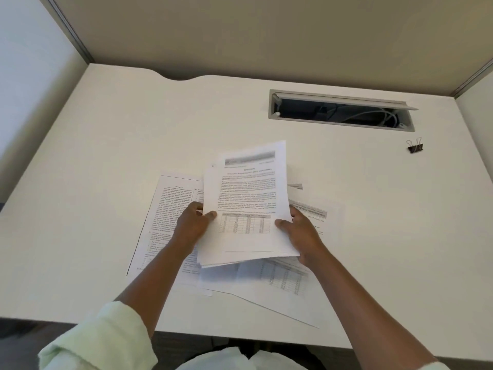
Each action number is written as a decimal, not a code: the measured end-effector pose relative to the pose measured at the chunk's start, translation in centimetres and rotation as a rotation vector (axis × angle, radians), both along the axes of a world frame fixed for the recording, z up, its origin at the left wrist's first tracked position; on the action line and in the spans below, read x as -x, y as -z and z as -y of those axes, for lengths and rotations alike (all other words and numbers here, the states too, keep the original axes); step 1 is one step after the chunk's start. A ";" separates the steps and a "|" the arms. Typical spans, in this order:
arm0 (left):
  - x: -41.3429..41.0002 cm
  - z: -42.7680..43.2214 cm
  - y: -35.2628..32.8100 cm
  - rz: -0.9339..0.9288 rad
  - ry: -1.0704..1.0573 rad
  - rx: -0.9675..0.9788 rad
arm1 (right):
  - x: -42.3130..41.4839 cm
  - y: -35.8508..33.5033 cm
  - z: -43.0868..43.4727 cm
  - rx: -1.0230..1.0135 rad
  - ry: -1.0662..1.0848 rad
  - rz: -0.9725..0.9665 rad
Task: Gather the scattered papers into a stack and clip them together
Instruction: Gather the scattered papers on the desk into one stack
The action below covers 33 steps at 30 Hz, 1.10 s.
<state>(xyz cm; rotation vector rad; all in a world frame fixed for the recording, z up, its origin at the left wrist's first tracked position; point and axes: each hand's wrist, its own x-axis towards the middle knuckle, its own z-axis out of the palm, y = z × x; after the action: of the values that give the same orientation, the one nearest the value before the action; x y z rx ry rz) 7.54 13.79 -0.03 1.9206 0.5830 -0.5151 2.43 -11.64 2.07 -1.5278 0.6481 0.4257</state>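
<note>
Papers (248,198) — printed, uneven stack, both hands gripping, binder clip (415,147) apart

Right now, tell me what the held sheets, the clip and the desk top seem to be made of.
Held sheets: thin white paper, matte, printed; they bend in both hands' grip. Binder clip: looks like black-painted metal body with bare wire handles. Desk top: smooth off-white surface with low sheen, probably laminate; the core is not visible.

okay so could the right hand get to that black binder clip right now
Probably not yet: the right hand is gripping the held papers together with the left hand. The desk between it and the binder clip looks bare, so once freed, likely yes.
</note>
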 end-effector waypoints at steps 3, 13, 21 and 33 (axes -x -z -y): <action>0.7 -0.2 -1.0 -0.015 -0.077 0.056 | 0.9 -0.2 1.6 -0.121 0.076 0.053; 4.7 5.3 -2.7 -0.036 0.239 0.409 | 7.5 -0.8 7.1 -0.288 0.194 -0.013; 6.2 11.5 -1.5 0.267 0.614 -0.171 | 11.6 2.0 14.5 -0.097 0.306 -0.072; 2.4 14.8 3.2 0.240 0.878 -0.641 | 14.7 2.5 20.2 -0.138 0.390 -0.130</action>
<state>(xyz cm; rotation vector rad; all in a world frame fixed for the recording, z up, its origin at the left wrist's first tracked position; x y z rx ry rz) 5.18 -0.97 -3.23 2.7843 -0.3485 -0.6668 -12.27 -31.81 -0.40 -1.2139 0.9760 0.2658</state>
